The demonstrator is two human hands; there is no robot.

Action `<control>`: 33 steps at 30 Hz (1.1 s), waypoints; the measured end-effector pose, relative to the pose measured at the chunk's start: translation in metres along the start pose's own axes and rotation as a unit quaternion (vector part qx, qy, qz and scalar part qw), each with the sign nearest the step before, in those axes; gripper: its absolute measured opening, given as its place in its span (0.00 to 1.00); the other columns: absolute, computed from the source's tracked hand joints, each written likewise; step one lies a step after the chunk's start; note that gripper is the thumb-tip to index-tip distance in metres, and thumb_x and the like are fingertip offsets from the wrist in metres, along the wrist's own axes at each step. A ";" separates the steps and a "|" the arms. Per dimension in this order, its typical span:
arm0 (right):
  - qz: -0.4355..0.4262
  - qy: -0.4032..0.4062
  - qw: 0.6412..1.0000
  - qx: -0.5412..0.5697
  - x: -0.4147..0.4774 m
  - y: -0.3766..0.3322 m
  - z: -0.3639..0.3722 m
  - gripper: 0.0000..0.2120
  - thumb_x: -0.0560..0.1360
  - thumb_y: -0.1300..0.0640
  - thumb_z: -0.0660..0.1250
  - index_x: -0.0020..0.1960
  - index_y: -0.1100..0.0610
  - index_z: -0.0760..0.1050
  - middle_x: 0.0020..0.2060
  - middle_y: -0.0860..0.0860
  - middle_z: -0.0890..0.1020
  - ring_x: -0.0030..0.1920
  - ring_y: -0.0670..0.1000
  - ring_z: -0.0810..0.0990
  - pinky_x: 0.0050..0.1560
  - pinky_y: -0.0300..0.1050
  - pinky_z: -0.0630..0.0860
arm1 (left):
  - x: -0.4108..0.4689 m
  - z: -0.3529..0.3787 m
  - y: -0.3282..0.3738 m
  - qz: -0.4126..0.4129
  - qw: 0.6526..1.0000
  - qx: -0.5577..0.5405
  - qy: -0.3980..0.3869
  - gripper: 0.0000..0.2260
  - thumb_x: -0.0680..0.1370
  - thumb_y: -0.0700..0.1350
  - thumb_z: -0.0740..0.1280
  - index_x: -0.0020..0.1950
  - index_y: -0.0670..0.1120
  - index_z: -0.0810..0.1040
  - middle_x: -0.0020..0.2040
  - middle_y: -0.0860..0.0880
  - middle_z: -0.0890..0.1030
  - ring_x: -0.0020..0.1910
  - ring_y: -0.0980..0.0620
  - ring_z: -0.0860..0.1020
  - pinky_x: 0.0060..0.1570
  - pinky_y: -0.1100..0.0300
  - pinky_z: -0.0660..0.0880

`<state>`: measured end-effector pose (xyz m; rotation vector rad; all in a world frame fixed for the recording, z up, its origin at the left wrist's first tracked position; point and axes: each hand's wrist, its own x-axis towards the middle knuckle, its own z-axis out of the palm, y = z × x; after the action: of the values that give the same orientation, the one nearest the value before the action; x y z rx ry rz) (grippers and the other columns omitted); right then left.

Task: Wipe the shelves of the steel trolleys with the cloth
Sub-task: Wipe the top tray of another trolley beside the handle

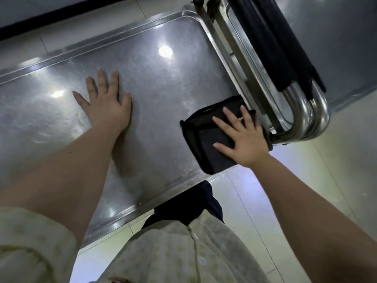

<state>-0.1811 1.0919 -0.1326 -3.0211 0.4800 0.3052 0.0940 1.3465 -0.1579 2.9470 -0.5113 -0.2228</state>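
Observation:
The top shelf of a steel trolley (pixel 163 82) fills the middle of the view, shiny and scratched, with a raised rim. A folded dark cloth (pixel 206 139) lies on its near right corner. My right hand (pixel 242 135) presses flat on the cloth with fingers spread. My left hand (pixel 106 103) rests flat on the bare steel to the left, fingers straight, holding nothing.
The trolley's curved steel handle tubes (pixel 310 119) with black padded grips (pixel 271 43) stand at the right end. A second steel trolley shelf (pixel 336 48) sits just beyond them. Pale tiled floor (pixel 285 201) surrounds the trolleys; my body stands against the near rim.

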 end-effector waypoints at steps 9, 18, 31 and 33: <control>0.009 -0.016 1.000 -0.018 -0.001 -0.054 0.004 0.35 0.73 0.27 0.45 0.78 0.36 0.45 0.79 0.46 0.47 0.76 0.69 0.42 0.69 0.75 0.40 | -0.005 -0.004 0.007 -0.004 1.000 0.013 -0.008 0.27 0.80 0.59 0.45 0.80 0.57 0.49 0.81 0.50 0.47 0.79 0.42 0.44 0.70 0.32 0.36; -0.060 0.006 0.998 0.025 0.003 -0.161 0.011 0.33 0.75 0.28 0.49 0.77 0.37 0.53 0.79 0.46 0.54 0.77 0.66 0.45 0.70 0.74 0.43 | -0.002 -0.003 -0.001 0.006 1.000 -0.010 -0.025 0.27 0.80 0.61 0.46 0.79 0.59 0.49 0.81 0.51 0.48 0.79 0.44 0.44 0.71 0.33 0.36; 0.090 -0.031 0.995 -0.010 0.029 -0.007 -0.005 0.33 0.73 0.27 0.40 0.77 0.34 0.42 0.79 0.43 0.47 0.77 0.61 0.39 0.72 0.69 0.37 | -0.001 -0.018 -0.016 0.029 0.998 -0.026 -0.054 0.26 0.82 0.59 0.48 0.80 0.57 0.52 0.81 0.50 0.47 0.79 0.44 0.44 0.73 0.39 0.39; 0.085 -0.037 0.996 -0.006 0.028 -0.007 -0.007 0.34 0.73 0.27 0.40 0.77 0.35 0.42 0.79 0.43 0.47 0.77 0.62 0.40 0.72 0.70 0.37 | -0.013 -0.029 -0.042 0.030 0.998 -0.044 -0.022 0.25 0.82 0.56 0.51 0.79 0.55 0.55 0.81 0.48 0.50 0.79 0.43 0.46 0.75 0.42 0.44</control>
<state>-0.1510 1.0896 -0.1309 -2.9726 0.7344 0.4298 0.1008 1.3936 -0.1346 2.8413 -0.5805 -0.2965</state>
